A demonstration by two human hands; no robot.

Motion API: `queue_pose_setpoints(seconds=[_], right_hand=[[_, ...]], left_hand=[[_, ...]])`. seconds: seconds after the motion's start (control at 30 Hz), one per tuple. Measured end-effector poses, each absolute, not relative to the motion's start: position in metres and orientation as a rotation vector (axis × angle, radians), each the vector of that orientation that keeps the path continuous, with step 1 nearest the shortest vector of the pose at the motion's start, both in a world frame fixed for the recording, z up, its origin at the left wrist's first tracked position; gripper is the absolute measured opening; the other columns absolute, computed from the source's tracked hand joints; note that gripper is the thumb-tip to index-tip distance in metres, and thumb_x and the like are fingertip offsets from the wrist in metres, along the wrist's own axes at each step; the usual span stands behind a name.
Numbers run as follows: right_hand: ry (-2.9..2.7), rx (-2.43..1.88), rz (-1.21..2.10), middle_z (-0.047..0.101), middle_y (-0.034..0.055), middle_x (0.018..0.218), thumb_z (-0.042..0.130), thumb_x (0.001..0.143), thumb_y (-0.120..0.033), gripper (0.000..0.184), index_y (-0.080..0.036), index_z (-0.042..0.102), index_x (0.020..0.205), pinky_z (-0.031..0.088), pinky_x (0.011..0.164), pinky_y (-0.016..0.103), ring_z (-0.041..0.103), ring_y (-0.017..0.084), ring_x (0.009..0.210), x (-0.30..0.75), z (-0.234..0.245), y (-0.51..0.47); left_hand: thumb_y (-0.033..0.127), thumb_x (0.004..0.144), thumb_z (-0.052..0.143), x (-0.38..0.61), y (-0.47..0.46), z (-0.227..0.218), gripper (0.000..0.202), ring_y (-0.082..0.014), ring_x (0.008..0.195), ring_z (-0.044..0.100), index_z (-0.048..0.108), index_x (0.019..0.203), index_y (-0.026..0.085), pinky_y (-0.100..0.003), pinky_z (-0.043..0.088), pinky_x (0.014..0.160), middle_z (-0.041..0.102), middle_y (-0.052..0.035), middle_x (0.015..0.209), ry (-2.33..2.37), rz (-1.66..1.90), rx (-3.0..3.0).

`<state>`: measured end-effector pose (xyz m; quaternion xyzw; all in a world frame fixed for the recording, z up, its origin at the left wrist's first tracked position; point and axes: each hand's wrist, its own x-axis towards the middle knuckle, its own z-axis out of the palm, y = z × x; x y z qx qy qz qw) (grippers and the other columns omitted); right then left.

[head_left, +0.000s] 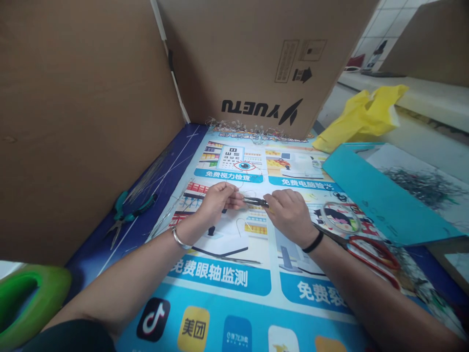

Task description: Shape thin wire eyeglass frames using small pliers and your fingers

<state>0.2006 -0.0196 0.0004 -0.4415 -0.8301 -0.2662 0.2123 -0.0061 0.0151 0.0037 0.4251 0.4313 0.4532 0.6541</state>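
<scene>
My left hand (pixel 220 198) is closed in a pinch, its fingertips meeting the tip of a small dark tool (pixel 255 201). What the fingers pinch is too thin to name; it may be a fine wire. My right hand (pixel 289 212) is wrapped round the handle end of that dark tool, which points left. Both hands hover just above a printed poster (pixel 227 278) that covers the table. A curved bit of thin wire (pixel 245 224) lies on the poster just below the hands. A silver bangle is on my left wrist and a black band on my right.
Teal-handled pliers (pixel 126 210) lie at the left by a cardboard wall (pixel 80 122). A "YUETU" cardboard box (pixel 256 63) stands behind. Red-handled scissors (pixel 373 252), a tape roll (pixel 341 217), a teal sheet (pixel 381 195), a wire pile (pixel 421 183) and a yellow bag (pixel 362 117) are right. A green object (pixel 25 303) sits bottom left.
</scene>
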Motion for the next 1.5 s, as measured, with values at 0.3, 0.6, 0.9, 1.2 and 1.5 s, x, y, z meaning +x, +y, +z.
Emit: queue_pose_setpoints(seconds=[0.3, 0.6, 0.9, 1.2, 1.5], right_hand=[[-2.337, -1.216, -0.810, 0.057, 0.0062, 0.081, 0.048, 0.087, -0.022, 0.015, -0.018, 0.060, 0.093, 0.026, 0.068, 0.034, 0.040, 0.019, 0.077, 0.2007, -0.0012, -0.0195], [-2.352, -1.193, -0.777, 0.058, 0.0062, 0.084, 0.047, 0.087, -0.018, 0.017, -0.020, 0.061, 0.096, 0.027, 0.069, 0.034, 0.042, 0.019, 0.078, 0.2020, -0.0015, -0.0197], [-2.351, -1.179, -0.816, 0.058, 0.0057, 0.083, 0.047, 0.087, -0.017, 0.016, -0.020, 0.060, 0.096, 0.027, 0.068, 0.034, 0.040, 0.018, 0.077, 0.2029, -0.0023, -0.0196], [-2.338, -1.154, -0.762, 0.057, 0.0056, 0.083, 0.047, 0.086, -0.014, 0.018, -0.021, 0.061, 0.096, 0.027, 0.068, 0.034, 0.041, 0.018, 0.077, 0.2028, -0.0025, -0.0190], [-2.366, -1.109, -0.859, 0.056, 0.0036, 0.075, 0.046, 0.086, -0.014, 0.016, -0.020, 0.061, 0.091, 0.026, 0.065, 0.034, 0.038, 0.017, 0.072, 0.2027, 0.0009, -0.0195]], left_hand=[[0.025, 0.079, 0.054, -0.0039, 0.0121, 0.0091, 0.010, -0.0124, 0.054, 0.064, 0.053, 0.078, 0.015, -0.023, 0.050, 0.052, 0.067, -0.0041, 0.071, 0.999, 0.980, 0.966], [0.025, 0.080, 0.053, -0.0040, 0.0123, 0.0097, 0.010, -0.0132, 0.056, 0.065, 0.052, 0.077, 0.015, -0.022, 0.049, 0.050, 0.065, -0.0030, 0.067, 1.004, 0.943, 0.969], [0.025, 0.080, 0.052, -0.0031, 0.0113, 0.0104, 0.012, -0.0132, 0.054, 0.064, 0.052, 0.075, 0.015, -0.024, 0.049, 0.051, 0.064, -0.0024, 0.066, 1.008, 0.943, 0.962], [0.022, 0.080, 0.051, -0.0042, 0.0111, 0.0108, 0.009, -0.0127, 0.053, 0.064, 0.054, 0.076, 0.014, -0.022, 0.047, 0.048, 0.063, -0.0021, 0.064, 0.984, 0.924, 0.949], [0.026, 0.079, 0.054, -0.0053, 0.0121, 0.0081, 0.012, -0.0125, 0.053, 0.064, 0.054, 0.075, 0.015, -0.022, 0.048, 0.050, 0.063, -0.0014, 0.065, 0.993, 0.941, 1.014]])
